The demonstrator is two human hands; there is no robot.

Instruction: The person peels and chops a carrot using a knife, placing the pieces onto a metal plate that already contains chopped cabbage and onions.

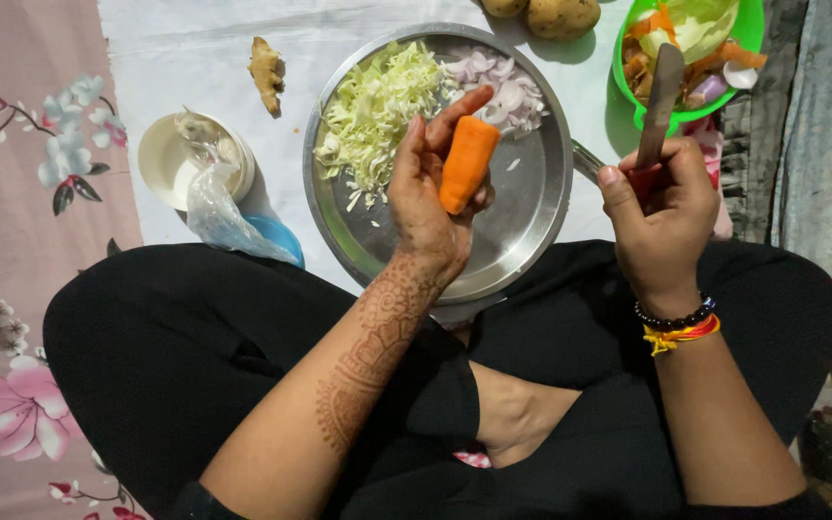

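Steel plate [532,207] butts against crossed legs at near edge; bare patch on its right half. Left hand [426,207] grasping one peeled carrot [467,164], upright above plate centre. Right hand [662,217] clenched on one knife [662,96], blade pointing far toward green bowl [753,29]. Two piles on plate: cabbage [377,111], onion [507,87]. Two potatoes [560,14] far

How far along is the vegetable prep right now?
Done: shredded cabbage and sliced onion lie on the steel plate. In hand: left hand holds a peeled carrot, uncut; right hand grips the knife. Left: potatoes and ginger sit whole.
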